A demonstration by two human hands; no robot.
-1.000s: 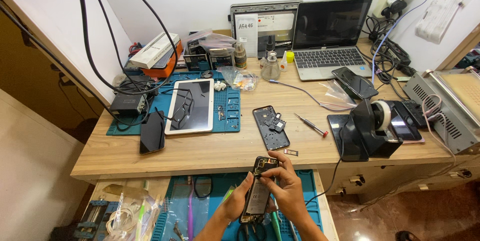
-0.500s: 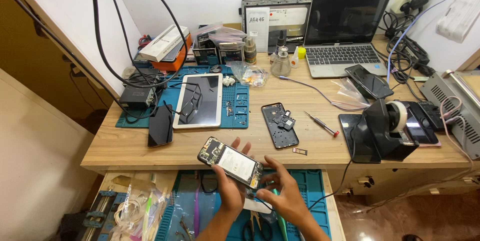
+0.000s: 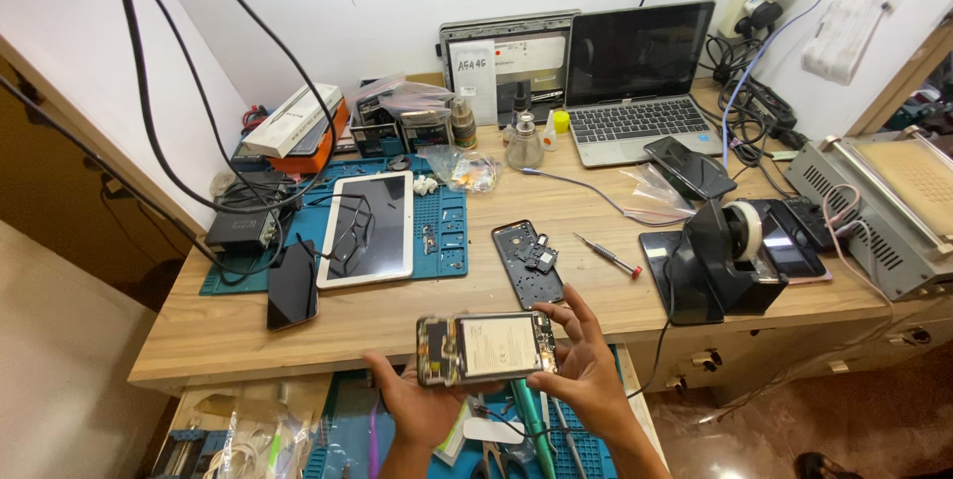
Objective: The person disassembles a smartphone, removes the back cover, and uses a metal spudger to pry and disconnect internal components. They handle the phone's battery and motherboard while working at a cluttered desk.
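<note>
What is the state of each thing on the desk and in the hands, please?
opened phone: back cover off, insides showing, held level.
left hand: grips the phone from below.
right hand: grips the phone's right end.
laptop: lid open, screen dark.
white tablet: flat, screen dark.
black phone: flat, screen dark.
drawer: pulled open.
screwdriver: lying on the desk.

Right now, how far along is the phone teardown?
Done: back cover is off and lies on the desk, with a screwdriver beside it. In hand: both hands, left and right, hold the opened phone, battery and board exposed. Left: internals look still in place; no reassembly shows.
</note>
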